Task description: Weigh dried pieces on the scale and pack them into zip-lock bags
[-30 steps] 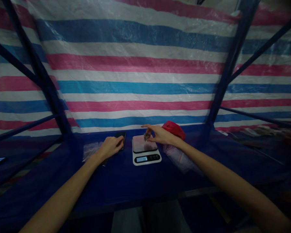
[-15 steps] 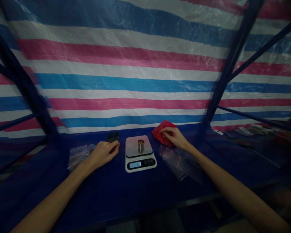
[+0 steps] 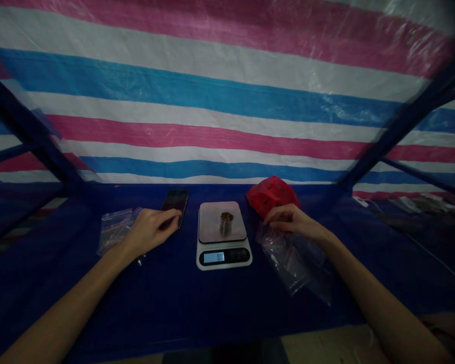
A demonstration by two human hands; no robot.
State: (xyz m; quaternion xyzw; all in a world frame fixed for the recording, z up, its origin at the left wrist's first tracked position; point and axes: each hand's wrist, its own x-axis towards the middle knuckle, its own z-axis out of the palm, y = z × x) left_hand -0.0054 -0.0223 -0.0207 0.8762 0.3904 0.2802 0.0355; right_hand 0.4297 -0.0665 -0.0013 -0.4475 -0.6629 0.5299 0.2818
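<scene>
My left hand [image 3: 153,230] rests with its fingers closed by the near end of a dark phone [image 3: 175,199]; nothing shows in its fingers. At the middle a white digital scale [image 3: 223,257] bears a small metal cup [image 3: 226,222] with brownish contents, and its display looks like 0.0. To the right, my right hand [image 3: 293,221] has its fingers curled at the near edge of a red bag [image 3: 269,194], over the top of some clear zip bags [image 3: 288,263]. What its fingertips hold, if anything, is hidden.
More clear zip bags [image 3: 116,230] lie beside my left wrist on the blue table [image 3: 212,308]. A striped plastic sheet [image 3: 212,136] hangs behind, between dark blue frame bars. A white tag and cord are at the right, with blurred items beyond.
My right hand has come off the top of the red bag, nearer to me, onto the clear bags' top. My left hand remains by the phone. The view has tilted down.
</scene>
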